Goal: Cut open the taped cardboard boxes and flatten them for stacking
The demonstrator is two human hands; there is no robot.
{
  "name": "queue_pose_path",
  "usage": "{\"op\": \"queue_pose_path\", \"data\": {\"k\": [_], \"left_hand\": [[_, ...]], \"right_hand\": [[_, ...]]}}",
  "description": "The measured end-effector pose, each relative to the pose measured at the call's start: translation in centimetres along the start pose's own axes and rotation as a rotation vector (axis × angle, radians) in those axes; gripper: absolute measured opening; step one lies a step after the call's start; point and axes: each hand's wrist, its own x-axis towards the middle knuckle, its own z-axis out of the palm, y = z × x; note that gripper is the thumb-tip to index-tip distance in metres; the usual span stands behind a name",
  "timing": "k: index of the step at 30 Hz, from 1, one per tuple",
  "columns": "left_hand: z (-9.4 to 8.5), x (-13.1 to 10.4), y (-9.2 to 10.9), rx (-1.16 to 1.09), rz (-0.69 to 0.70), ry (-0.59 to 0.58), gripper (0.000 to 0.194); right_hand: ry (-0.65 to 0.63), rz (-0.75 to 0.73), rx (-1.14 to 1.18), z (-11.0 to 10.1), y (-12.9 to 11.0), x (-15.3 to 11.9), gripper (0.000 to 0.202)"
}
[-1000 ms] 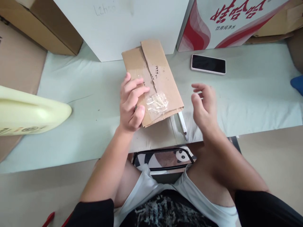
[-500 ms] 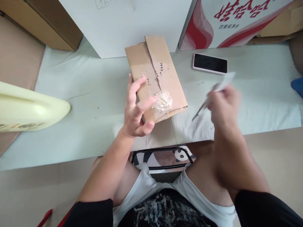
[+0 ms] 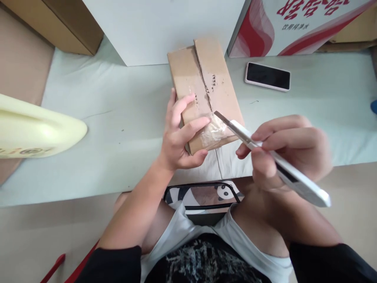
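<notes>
A brown cardboard box (image 3: pixel 225 88) rests tilted on the pale green cloth, its flaps meeting along a torn seam. Crumpled clear tape (image 3: pixel 214 131) covers the near end of that seam. Around the box's left and near edges curls my left hand (image 3: pixel 182 135), its fingertips on the top and thumb at the near side. My right hand (image 3: pixel 282 151) grips a white utility knife (image 3: pixel 294 175) with the blade extended. The blade's tip appears just over the near end of the seam, beside the tape; whether it touches cannot be told.
A phone (image 3: pixel 267 76) lies right of the box. Behind stand a white box (image 3: pixel 159 31) and a red-and-white carton (image 3: pixel 265 33). At left are a pale yellow object (image 3: pixel 38 129) and a brown carton (image 3: pixel 73 27). The cloth's front edge is close to my knees.
My right hand has turned the knife so that its blade points at the box and brought the tip over the tape. The box and left hand have shifted slightly right in view.
</notes>
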Motion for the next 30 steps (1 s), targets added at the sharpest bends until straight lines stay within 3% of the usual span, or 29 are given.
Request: {"op": "queue_pose_path", "data": {"k": [3, 10, 14, 21, 27, 30], "left_hand": [[-0.1, -0.1, 0.2, 0.031, 0.006, 0.003, 0.077], [0.3, 0.1, 0.2, 0.063, -0.022, 0.021, 0.085], [0.4, 0.2, 0.2, 0.027, 0.005, 0.05, 0.079], [0.5, -0.1, 0.1, 0.069, -0.168, -0.044, 0.07], [0.7, -0.2, 0.0, -0.046, 0.026, 0.094, 0.069], [0.8, -0.5, -0.1, 0.022, -0.059, 0.021, 0.074]], "right_hand": [[0.092, -0.151, 0.059, 0.7, 0.0, 0.9, 0.012], [0.012, -0.122, -0.014, 0.6, -0.9, 0.9, 0.003], [0.062, -0.079, -0.055, 1.0, -1.2, 0.5, 0.006], [0.073, 0.012, -0.09, 1.7, -1.5, -0.1, 0.012], [0.084, 0.048, -0.041, 2.4, -2.1, 0.5, 0.012], [0.074, 0.031, -0.028, 2.2, -2.5, 0.6, 0.014]]}}
